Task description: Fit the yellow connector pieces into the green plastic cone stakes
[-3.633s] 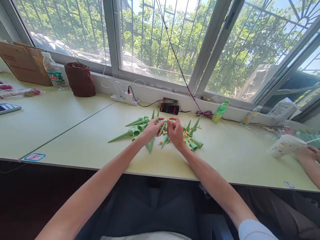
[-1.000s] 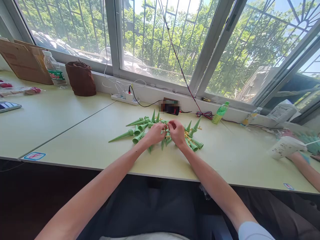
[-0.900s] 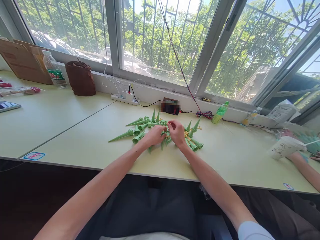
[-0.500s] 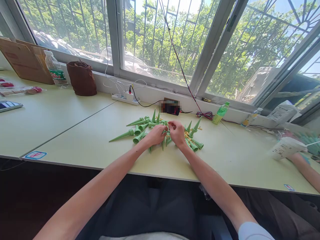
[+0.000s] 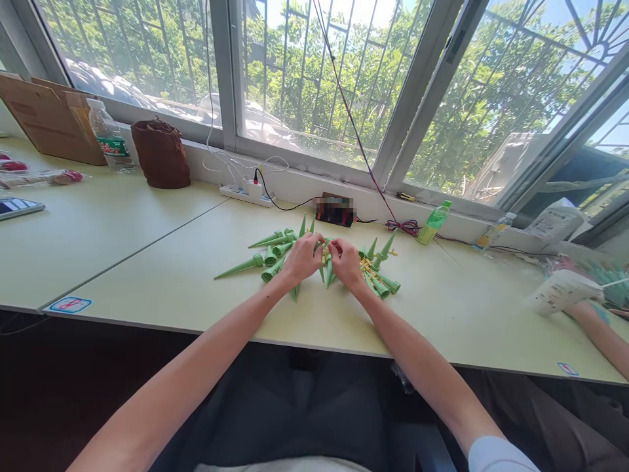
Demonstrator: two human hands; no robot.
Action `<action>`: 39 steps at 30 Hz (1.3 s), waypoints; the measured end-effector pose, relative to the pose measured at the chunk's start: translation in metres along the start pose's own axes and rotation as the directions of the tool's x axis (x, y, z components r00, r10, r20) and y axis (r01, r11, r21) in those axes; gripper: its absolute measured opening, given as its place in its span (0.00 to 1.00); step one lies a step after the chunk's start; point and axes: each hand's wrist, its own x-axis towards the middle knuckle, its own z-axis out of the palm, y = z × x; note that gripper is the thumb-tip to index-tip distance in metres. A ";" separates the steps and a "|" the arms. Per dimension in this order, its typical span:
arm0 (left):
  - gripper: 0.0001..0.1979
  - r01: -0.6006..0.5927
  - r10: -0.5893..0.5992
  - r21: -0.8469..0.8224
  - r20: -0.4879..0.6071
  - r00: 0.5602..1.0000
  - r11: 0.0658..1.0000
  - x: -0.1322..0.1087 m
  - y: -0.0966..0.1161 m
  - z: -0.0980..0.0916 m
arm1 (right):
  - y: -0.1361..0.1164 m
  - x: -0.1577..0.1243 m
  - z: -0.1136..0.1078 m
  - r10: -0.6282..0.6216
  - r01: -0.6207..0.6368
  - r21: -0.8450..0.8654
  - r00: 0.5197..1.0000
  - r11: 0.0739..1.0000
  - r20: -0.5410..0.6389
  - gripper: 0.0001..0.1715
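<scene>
As green spikes (image 5: 240, 267) and yellow pieces (image 5: 366, 267) lie bunched on the table (image 5: 437, 314), seemingly for easy reach, your left hand (image 5: 303, 258) and right hand (image 5: 346, 265) nearly meet among them, both curled inward; what they pinch, if anything, one cannot tell

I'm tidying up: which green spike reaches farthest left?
The green spike lying nearest the left blue-edged sticker; its tip lies left of every other spike's.

We get bright daylight through the windows (image 5: 319, 105) (sky (image 5: 376, 9) nearly white). Below the table (image 5: 162, 262), we see deep shadow.
</scene>
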 end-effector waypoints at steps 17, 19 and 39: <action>0.11 0.072 -0.072 0.047 -0.008 0.997 0.996 0.001 0.003 -0.004 | -0.002 -0.001 -0.001 -0.002 0.000 -0.033 0.999 0.999 -0.048 0.14; 0.11 0.066 -0.066 0.047 -0.009 0.998 0.997 0.002 0.003 -0.004 | -0.001 -0.001 -0.001 0.001 -0.003 -0.036 0.999 0.999 -0.054 0.15; 0.11 0.043 -0.043 0.021 0.002 0.999 0.999 0.002 0.000 -0.001 | 0.002 0.000 0.003 -0.011 0.011 -0.025 1.000 1.000 0.000 0.13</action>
